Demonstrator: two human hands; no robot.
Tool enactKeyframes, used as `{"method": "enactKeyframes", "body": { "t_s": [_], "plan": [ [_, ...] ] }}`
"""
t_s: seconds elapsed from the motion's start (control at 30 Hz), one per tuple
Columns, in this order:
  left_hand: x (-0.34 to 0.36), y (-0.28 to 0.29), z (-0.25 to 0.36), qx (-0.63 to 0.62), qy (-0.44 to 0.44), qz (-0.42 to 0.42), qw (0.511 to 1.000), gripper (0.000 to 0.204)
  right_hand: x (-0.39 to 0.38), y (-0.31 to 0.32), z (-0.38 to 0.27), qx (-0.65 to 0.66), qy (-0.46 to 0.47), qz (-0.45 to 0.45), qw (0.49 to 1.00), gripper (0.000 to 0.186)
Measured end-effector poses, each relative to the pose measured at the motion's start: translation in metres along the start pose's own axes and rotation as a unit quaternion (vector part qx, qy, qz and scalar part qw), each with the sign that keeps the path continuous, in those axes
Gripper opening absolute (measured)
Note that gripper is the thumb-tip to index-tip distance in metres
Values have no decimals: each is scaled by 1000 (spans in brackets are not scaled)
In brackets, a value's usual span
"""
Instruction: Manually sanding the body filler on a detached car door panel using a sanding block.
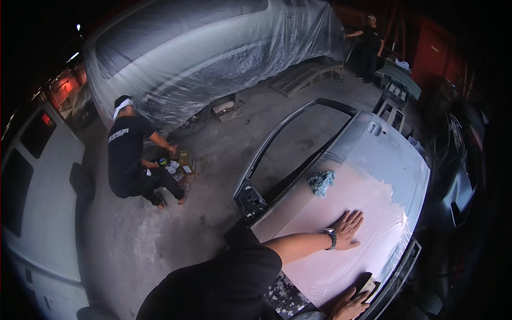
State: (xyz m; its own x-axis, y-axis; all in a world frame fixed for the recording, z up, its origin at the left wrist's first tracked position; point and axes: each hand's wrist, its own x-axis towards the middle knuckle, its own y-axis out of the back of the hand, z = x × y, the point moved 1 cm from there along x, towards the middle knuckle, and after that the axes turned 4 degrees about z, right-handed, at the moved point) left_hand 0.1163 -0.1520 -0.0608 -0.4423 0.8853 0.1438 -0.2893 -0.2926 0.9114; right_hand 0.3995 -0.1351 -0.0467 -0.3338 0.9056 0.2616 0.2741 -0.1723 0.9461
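Left hand flat on the pinkish patch, right hand gripping a block at the door's near edge.
The step seemed to be smoothing the patch (pixel 368 189) on the car door (pixel 410 168), which lay beneath both hands; another stroke would have called for the block kept level. The left hand (pixel 348 230) was released, palm down with fingers spread, its forearm reaching across the panel; a blue cloth (pixel 321 183) lay beyond it. Nearer the body, the right hand (pixel 349 308) curled around the sanding block (pixel 368 288).
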Motion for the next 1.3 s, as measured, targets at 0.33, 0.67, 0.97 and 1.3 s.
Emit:
{"method": "enactKeyframes", "body": {
  "t_s": [0.33, 0.67, 0.97, 1.3],
  "plan": [
    [-126, 16, 22, -64, -34, -41, 996, 99, 9, -14, 2, -38, 11, 35, 999, 67],
    [-211, 16, 13, 0, -88, -8, 996, 93, 0, -35, 18, -34, -3, 99, 995, 67],
    [-121, 35, -23, 47, -67, -2, 997, 91, -3, -8, -1, 2, -46, 46, 998, 66],
    [40, 20, -65, 31, -26, 11, 999, 99, -3, -8, -2, -11, -56, 37, 998, 68]
  ]
}}
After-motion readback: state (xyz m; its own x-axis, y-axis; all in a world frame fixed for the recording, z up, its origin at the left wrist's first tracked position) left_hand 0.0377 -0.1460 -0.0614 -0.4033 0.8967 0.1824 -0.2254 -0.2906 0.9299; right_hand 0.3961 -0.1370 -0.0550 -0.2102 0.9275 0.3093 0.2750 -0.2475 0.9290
